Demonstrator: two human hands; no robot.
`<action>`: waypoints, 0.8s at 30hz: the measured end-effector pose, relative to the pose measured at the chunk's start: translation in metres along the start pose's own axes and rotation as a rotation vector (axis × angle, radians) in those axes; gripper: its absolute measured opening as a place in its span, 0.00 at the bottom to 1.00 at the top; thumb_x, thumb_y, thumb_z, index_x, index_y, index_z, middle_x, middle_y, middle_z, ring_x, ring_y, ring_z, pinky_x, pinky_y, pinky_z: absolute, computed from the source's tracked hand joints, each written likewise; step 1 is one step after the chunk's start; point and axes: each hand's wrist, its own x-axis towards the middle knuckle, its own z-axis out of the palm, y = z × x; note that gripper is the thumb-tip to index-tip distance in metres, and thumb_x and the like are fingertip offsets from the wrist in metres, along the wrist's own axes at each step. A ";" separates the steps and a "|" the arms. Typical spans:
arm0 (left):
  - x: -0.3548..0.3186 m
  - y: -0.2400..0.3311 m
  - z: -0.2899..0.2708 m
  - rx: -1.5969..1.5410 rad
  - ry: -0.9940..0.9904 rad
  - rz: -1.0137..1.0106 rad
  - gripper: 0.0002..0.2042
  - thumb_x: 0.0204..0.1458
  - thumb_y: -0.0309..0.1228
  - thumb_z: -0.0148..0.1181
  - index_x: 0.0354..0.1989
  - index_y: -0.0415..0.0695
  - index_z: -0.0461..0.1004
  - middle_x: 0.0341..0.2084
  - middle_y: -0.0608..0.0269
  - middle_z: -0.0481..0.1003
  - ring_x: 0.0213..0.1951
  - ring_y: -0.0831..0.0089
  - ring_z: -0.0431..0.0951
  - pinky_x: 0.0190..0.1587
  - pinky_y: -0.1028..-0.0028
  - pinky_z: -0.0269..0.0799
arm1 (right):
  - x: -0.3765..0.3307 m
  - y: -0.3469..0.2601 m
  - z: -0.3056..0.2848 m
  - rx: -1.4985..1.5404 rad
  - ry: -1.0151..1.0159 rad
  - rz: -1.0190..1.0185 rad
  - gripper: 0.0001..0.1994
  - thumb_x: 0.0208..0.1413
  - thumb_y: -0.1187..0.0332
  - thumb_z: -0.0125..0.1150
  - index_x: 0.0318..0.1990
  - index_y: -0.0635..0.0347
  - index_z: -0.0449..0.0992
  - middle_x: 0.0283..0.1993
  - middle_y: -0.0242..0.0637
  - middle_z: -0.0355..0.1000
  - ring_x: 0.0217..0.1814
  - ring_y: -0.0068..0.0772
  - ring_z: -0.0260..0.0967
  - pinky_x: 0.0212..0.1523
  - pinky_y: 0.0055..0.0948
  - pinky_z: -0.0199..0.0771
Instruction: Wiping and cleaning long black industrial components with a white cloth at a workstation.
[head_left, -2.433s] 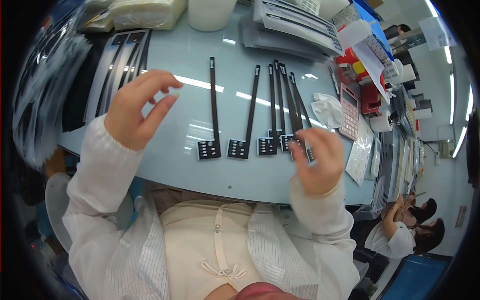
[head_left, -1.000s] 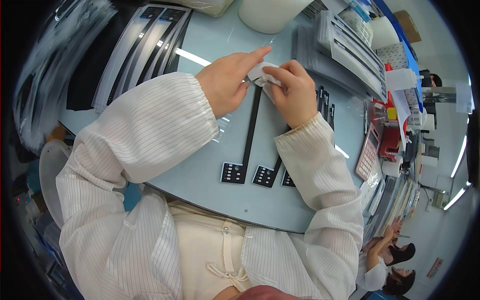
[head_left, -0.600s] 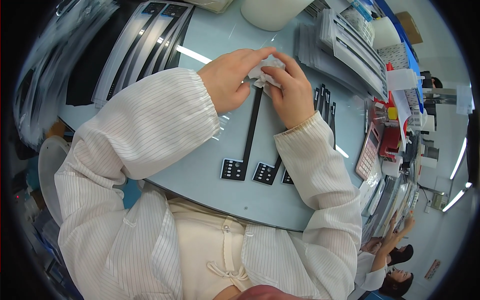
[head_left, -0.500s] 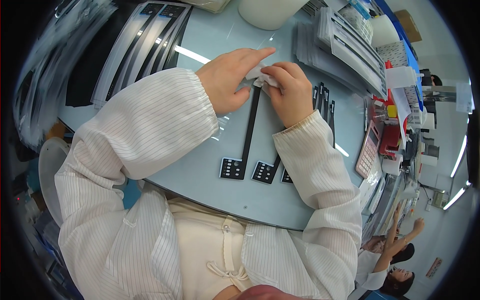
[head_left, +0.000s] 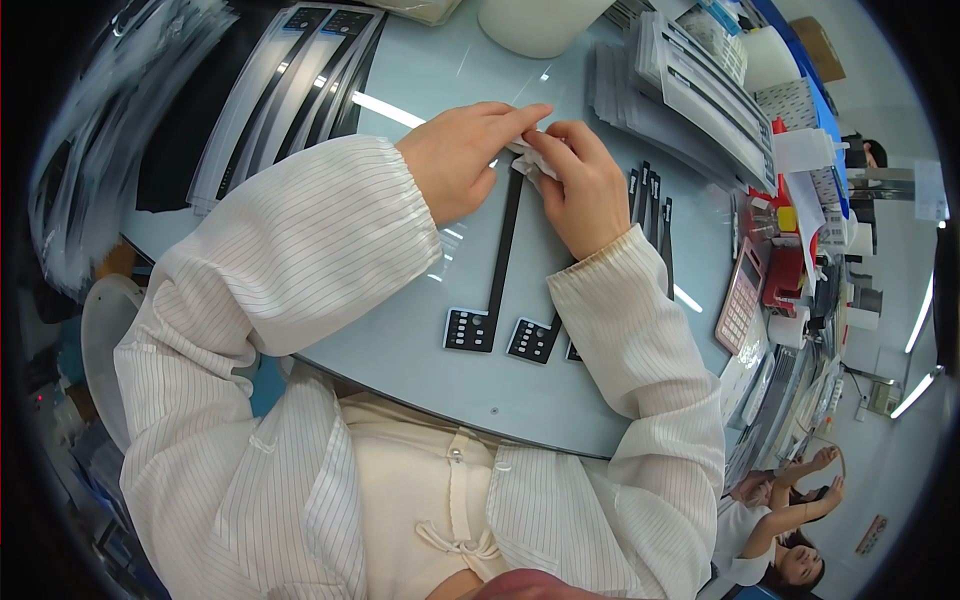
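Observation:
A black L-shaped keypad panel (head_left: 470, 329) with white key marks lies on the table, its long narrow strip (head_left: 506, 240) running away from me. At the strip's far end, my right hand (head_left: 578, 180) pinches a crumpled white wipe (head_left: 535, 165) against it. My left hand (head_left: 462, 155) rests just left of that end, fingers stretched forward and thumb apart; its fingertips meet those of my right hand. What lies under the left fingers is hidden. Next to the first panel lies a second similar keypad panel (head_left: 530, 340), partly covered by my right forearm.
More black strips (head_left: 644, 195) lie beyond my right wrist. Stacked clear sleeves with panels stand at far left (head_left: 290, 95) and far right (head_left: 690, 95). A white roll (head_left: 530, 25) is at the back, a pink calculator (head_left: 739, 300) at right. Co-workers (head_left: 790, 520) sit at lower right.
The wipe and my right fingers have shifted slightly at the strip's far end, and my left thumb has drawn back a little. A co-worker's raised arms have moved.

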 end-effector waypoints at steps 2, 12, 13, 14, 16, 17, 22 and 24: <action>0.000 -0.001 0.001 -0.034 0.000 -0.044 0.32 0.45 0.14 0.45 0.64 0.43 0.57 0.52 0.50 0.68 0.55 0.56 0.69 0.60 0.64 0.65 | -0.002 0.000 0.002 0.012 0.015 -0.025 0.18 0.40 0.84 0.59 0.42 0.59 0.77 0.39 0.39 0.70 0.36 0.41 0.72 0.36 0.34 0.74; 0.001 -0.003 0.003 -0.070 0.006 -0.031 0.29 0.45 0.15 0.43 0.62 0.40 0.60 0.53 0.47 0.68 0.56 0.54 0.68 0.61 0.65 0.62 | -0.025 -0.028 -0.008 0.144 -0.104 -0.088 0.16 0.37 0.84 0.61 0.39 0.65 0.75 0.39 0.43 0.69 0.37 0.44 0.71 0.37 0.34 0.73; 0.001 -0.003 0.003 -0.013 0.026 -0.006 0.26 0.49 0.19 0.46 0.60 0.40 0.62 0.51 0.48 0.69 0.54 0.55 0.70 0.59 0.65 0.65 | -0.029 -0.032 -0.010 0.186 -0.127 -0.081 0.16 0.37 0.84 0.62 0.38 0.65 0.75 0.39 0.43 0.69 0.37 0.45 0.71 0.36 0.34 0.73; 0.001 -0.004 0.004 0.045 0.047 0.019 0.23 0.52 0.24 0.49 0.59 0.41 0.63 0.49 0.49 0.71 0.51 0.55 0.72 0.56 0.65 0.68 | -0.032 -0.036 -0.012 0.228 -0.149 -0.074 0.16 0.37 0.84 0.62 0.38 0.66 0.75 0.39 0.43 0.68 0.37 0.45 0.71 0.36 0.33 0.73; 0.001 -0.003 0.004 0.038 0.037 0.000 0.22 0.54 0.28 0.51 0.59 0.41 0.63 0.50 0.50 0.71 0.52 0.56 0.71 0.56 0.65 0.68 | -0.039 -0.045 -0.017 0.269 -0.182 -0.060 0.16 0.36 0.84 0.63 0.38 0.65 0.75 0.39 0.43 0.67 0.36 0.44 0.70 0.36 0.33 0.72; 0.001 -0.002 0.003 0.035 0.028 -0.019 0.22 0.56 0.32 0.53 0.59 0.42 0.63 0.50 0.50 0.71 0.53 0.56 0.71 0.56 0.65 0.67 | -0.042 -0.049 -0.019 0.296 -0.235 -0.042 0.16 0.36 0.83 0.63 0.37 0.65 0.74 0.39 0.43 0.67 0.36 0.44 0.70 0.36 0.33 0.72; -0.002 -0.003 0.008 0.233 0.041 0.036 0.27 0.53 0.40 0.60 0.60 0.44 0.63 0.52 0.51 0.70 0.55 0.57 0.70 0.58 0.64 0.66 | -0.054 -0.064 -0.025 0.378 -0.381 -0.029 0.16 0.35 0.82 0.66 0.35 0.63 0.70 0.40 0.43 0.65 0.35 0.45 0.69 0.34 0.33 0.72; -0.004 0.000 0.007 0.268 0.053 0.040 0.28 0.52 0.40 0.62 0.61 0.45 0.62 0.53 0.52 0.69 0.56 0.57 0.69 0.59 0.64 0.65 | -0.058 -0.070 -0.026 0.377 -0.416 -0.021 0.17 0.35 0.82 0.66 0.35 0.63 0.69 0.40 0.43 0.65 0.35 0.45 0.69 0.34 0.33 0.72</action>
